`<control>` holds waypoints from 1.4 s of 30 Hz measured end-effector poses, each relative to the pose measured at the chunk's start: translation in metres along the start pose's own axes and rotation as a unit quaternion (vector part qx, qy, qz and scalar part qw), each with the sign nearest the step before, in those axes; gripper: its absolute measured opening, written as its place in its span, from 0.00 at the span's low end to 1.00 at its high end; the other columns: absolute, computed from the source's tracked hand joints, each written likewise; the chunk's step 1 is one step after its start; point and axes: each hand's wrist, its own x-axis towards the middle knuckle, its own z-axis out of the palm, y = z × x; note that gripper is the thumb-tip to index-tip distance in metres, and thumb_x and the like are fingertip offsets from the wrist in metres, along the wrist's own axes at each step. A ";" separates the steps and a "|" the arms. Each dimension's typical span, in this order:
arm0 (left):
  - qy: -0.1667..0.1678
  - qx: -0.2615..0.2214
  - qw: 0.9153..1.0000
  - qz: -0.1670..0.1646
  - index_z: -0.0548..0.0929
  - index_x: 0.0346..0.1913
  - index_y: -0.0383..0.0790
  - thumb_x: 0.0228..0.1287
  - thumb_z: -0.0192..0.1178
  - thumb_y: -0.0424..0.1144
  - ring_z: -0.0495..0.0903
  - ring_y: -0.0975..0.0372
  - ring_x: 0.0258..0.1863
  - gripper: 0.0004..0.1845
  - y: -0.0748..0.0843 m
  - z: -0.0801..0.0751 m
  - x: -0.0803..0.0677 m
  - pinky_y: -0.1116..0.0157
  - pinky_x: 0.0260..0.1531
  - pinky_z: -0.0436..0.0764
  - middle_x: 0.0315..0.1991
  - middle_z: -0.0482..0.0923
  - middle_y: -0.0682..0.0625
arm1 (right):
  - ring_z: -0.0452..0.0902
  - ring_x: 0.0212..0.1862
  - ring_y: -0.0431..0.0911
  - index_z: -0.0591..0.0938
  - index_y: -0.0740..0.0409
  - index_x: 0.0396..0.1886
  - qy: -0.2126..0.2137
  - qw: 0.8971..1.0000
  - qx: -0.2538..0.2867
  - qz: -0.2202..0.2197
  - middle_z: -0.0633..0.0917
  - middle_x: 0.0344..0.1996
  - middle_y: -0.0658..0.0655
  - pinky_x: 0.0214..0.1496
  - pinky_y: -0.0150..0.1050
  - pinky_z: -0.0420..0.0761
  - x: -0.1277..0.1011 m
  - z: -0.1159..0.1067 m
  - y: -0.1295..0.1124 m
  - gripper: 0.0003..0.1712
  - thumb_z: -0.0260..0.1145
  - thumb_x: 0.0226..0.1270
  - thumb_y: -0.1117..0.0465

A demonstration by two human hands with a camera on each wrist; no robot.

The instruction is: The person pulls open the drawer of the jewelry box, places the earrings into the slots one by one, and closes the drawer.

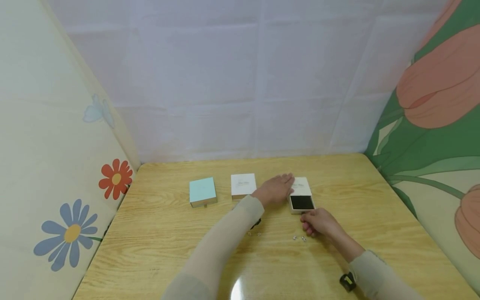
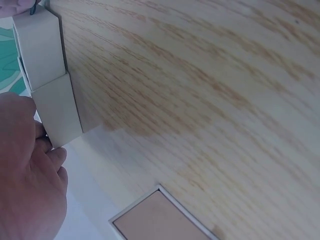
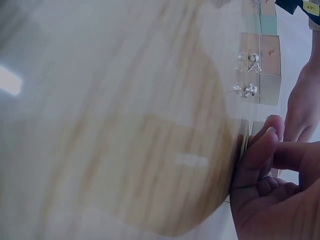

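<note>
At the right of the table a white drawer box [image 1: 301, 186] stands with its drawer [image 1: 302, 211] partly pulled out toward me, a black lining [image 1: 302, 203] showing inside. My left hand [image 1: 275, 189] lies over the left side of the box; in the left wrist view its fingers curl at the far end of the sleeve [image 2: 57, 110]. With thumb and fingers, my right hand [image 1: 318, 221] pinches a small dark pull tab [image 2: 34, 8] on the drawer's front. Small silvery jewellery pieces [image 1: 303, 239] lie on the table just left of my right hand.
A second white box [image 1: 243, 183] sits left of my left hand, and a light blue box [image 1: 202, 189] farther left. More tiny shiny pieces [image 1: 258, 234] lie beside my left forearm. A white cloth [image 1: 225, 83] hangs behind the wooden table [image 1: 150, 233].
</note>
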 end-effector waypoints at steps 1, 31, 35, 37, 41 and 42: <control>-0.001 0.000 1.000 0.000 0.45 0.82 0.41 0.85 0.29 0.52 0.45 0.58 0.81 0.32 0.000 0.000 0.000 0.65 0.80 0.47 0.83 0.42 0.49 | 0.77 0.20 0.39 0.83 0.71 0.33 0.001 1.000 -0.001 0.000 0.82 0.18 0.51 0.22 0.31 0.79 0.000 0.000 0.000 0.14 0.56 0.74 0.66; -0.004 -0.012 1.000 0.000 0.45 0.82 0.42 0.85 0.29 0.52 0.45 0.59 0.81 0.32 0.001 -0.003 -0.002 0.65 0.79 0.45 0.83 0.42 0.49 | 0.77 0.19 0.39 0.84 0.72 0.34 0.010 1.000 0.003 -0.007 0.82 0.18 0.51 0.22 0.31 0.79 -0.006 0.003 0.003 0.14 0.57 0.75 0.66; 0.000 -0.003 1.000 0.004 0.46 0.82 0.41 0.85 0.29 0.51 0.46 0.58 0.81 0.32 0.000 -0.002 -0.001 0.64 0.80 0.47 0.83 0.43 0.48 | 0.77 0.19 0.38 0.83 0.72 0.34 0.006 1.000 0.013 -0.004 0.82 0.18 0.51 0.22 0.30 0.79 -0.005 0.004 0.005 0.14 0.58 0.75 0.65; 0.001 0.000 1.000 0.004 0.46 0.82 0.41 0.85 0.29 0.51 0.46 0.58 0.81 0.32 0.000 -0.002 -0.001 0.65 0.80 0.47 0.83 0.43 0.48 | 0.77 0.19 0.38 0.83 0.71 0.34 0.005 1.000 0.018 -0.003 0.82 0.18 0.51 0.22 0.30 0.79 -0.004 0.004 0.006 0.14 0.58 0.75 0.65; 0.001 -0.005 1.000 0.004 0.46 0.82 0.40 0.85 0.29 0.51 0.46 0.57 0.81 0.31 0.000 -0.002 -0.002 0.64 0.80 0.47 0.83 0.44 0.48 | 0.77 0.21 0.39 0.82 0.70 0.32 -0.005 1.000 0.008 -0.012 0.82 0.19 0.51 0.23 0.30 0.79 -0.006 0.003 0.006 0.15 0.58 0.75 0.64; 0.001 -0.007 1.000 0.003 0.46 0.82 0.40 0.85 0.29 0.51 0.46 0.58 0.81 0.31 0.001 -0.002 -0.002 0.64 0.80 0.47 0.83 0.44 0.48 | 0.77 0.22 0.39 0.82 0.70 0.31 -0.010 1.000 0.004 -0.015 0.81 0.20 0.51 0.24 0.30 0.80 -0.007 0.003 0.006 0.14 0.58 0.75 0.64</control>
